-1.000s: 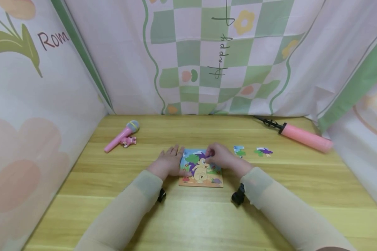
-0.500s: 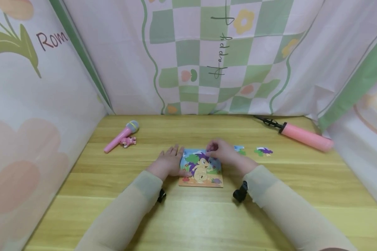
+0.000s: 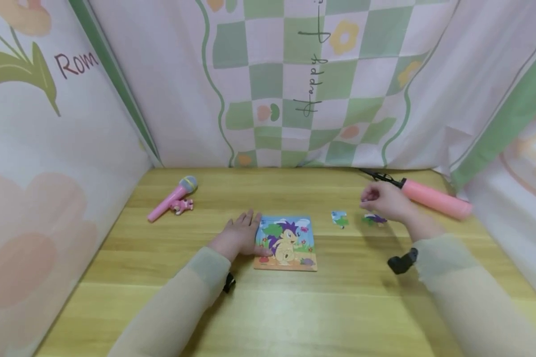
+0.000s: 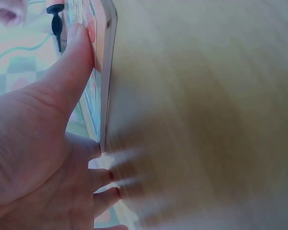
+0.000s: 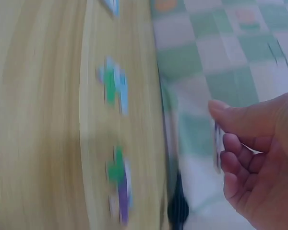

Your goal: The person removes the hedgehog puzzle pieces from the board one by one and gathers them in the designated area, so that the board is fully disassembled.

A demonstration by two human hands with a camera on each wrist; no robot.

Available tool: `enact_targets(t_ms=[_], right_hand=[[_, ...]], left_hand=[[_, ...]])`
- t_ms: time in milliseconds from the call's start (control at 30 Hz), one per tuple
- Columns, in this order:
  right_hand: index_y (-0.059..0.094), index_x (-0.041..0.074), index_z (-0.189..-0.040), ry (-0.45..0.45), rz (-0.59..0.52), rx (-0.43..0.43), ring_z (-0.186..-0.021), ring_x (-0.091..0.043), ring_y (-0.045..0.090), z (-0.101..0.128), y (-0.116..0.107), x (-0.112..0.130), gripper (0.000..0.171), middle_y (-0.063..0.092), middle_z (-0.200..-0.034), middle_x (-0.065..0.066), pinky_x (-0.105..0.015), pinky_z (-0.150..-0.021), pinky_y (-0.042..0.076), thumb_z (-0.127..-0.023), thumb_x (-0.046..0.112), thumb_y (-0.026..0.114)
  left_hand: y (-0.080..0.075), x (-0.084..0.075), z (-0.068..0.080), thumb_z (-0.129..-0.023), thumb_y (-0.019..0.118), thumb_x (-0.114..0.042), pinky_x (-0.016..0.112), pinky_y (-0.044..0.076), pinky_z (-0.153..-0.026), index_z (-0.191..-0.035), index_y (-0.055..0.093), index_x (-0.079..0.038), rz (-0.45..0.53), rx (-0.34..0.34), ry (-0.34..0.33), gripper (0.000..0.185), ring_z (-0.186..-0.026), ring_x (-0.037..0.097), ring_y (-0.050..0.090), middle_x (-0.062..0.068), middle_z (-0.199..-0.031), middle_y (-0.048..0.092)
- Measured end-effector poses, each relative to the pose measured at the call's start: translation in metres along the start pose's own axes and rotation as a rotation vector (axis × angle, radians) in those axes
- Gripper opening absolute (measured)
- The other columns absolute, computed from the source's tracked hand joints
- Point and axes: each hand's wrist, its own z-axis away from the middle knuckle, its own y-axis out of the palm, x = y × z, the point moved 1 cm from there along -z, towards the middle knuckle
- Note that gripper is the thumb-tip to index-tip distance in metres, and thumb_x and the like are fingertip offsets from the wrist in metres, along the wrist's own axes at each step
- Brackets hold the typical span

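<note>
The hedgehog puzzle board (image 3: pixel 286 243) lies mid-bench, my left hand (image 3: pixel 238 235) flat against its left edge, thumb on it. My right hand (image 3: pixel 384 201), fingers loosely curled and holding nothing, hovers over the purple loose piece (image 3: pixel 376 218), beside the blue-green piece (image 3: pixel 340 218).

Left hand (image 3: pixel 238 235) lies flat; right hand (image 3: pixel 384 201) hovers, fingers curled.

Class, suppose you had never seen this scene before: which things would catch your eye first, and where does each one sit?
The bright hedgehog puzzle board lies mid-table, with the left hand flat against its left edge. To its right, two loose puzzle pieces lie on the wood, and the right hand hovers over the farther one. A pink pump and a pink toy microphone lie near the back.
</note>
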Motion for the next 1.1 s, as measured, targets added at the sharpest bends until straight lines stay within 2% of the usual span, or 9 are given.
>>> enact_targets(t_ms=[233,333,567,800,900,1000,1100], right_hand=[[0.063,-0.009,-0.099,0.043,0.059,0.059,-0.08,-0.023,0.06,0.025,-0.024,-0.059,0.018,0.064,-0.088,-0.01,-0.027,-0.067,0.054,-0.084,-0.002,0.07],[0.065,-0.007,-0.097,0.059,0.05,0.064,-0.079,-0.023,0.06,0.035,-0.024,-0.076,0.018,0.064,-0.087,-0.01,-0.029,-0.068,0.054,-0.081,-0.004,0.071],[0.064,-0.004,-0.099,0.112,-0.064,0.055,-0.082,-0.026,0.06,0.05,-0.013,-0.098,0.016,0.063,-0.089,-0.013,-0.031,-0.07,0.055,-0.085,0.002,0.071],[0.061,-0.005,-0.099,0.122,-0.075,0.085,-0.084,-0.025,0.058,0.056,-0.008,-0.102,0.018,0.061,-0.091,-0.013,-0.031,-0.071,0.053,-0.084,-0.001,0.07],[0.061,-0.005,-0.099,0.1,-0.03,0.062,-0.081,-0.024,0.057,0.053,-0.007,-0.098,0.021,0.061,-0.088,-0.012,-0.031,-0.068,0.052,-0.082,0.001,0.073],[0.062,-0.005,-0.101,0.067,0.024,0.037,-0.078,-0.023,0.056,0.041,-0.008,-0.086,0.026,0.06,-0.087,-0.01,-0.032,-0.065,0.051,-0.083,0.006,0.076],[0.062,-0.005,-0.103,0.015,0.066,0.015,-0.076,-0.021,0.056,0.021,-0.008,-0.059,0.027,0.059,-0.085,-0.008,-0.034,-0.063,0.05,-0.085,0.01,0.076]], left_hand=[[0.002,-0.001,0.0,-0.077,0.062,-0.076,0.054,0.01,-0.117,-0.16,0.004,-0.013,0.004,-0.016,-0.001,0.119,-0.149,0.033,0.005,0.014,-0.164,0.0],[0.003,-0.001,0.001,-0.076,0.062,-0.076,0.053,0.011,-0.117,-0.16,0.005,-0.014,0.009,-0.021,-0.002,0.119,-0.149,0.033,0.005,0.013,-0.164,0.0],[0.004,-0.002,0.002,-0.076,0.063,-0.076,0.054,0.013,-0.117,-0.16,0.008,-0.013,0.017,-0.039,-0.006,0.118,-0.149,0.033,0.007,0.013,-0.164,0.002],[0.008,-0.003,0.005,-0.075,0.063,-0.076,0.053,0.015,-0.117,-0.16,0.009,-0.014,0.017,-0.038,-0.003,0.119,-0.149,0.033,0.007,0.013,-0.164,0.003],[0.01,-0.004,0.006,-0.075,0.064,-0.076,0.053,0.016,-0.117,-0.16,0.011,-0.013,0.021,-0.043,-0.005,0.119,-0.149,0.033,0.008,0.013,-0.164,0.005],[0.01,-0.003,0.006,-0.074,0.065,-0.075,0.054,0.016,-0.116,-0.16,0.012,-0.014,0.029,-0.051,-0.008,0.118,-0.149,0.033,0.009,0.013,-0.164,0.006],[0.008,-0.001,0.004,-0.074,0.066,-0.074,0.054,0.016,-0.116,-0.16,0.013,-0.013,0.037,-0.063,-0.009,0.118,-0.149,0.033,0.01,0.013,-0.164,0.007]])
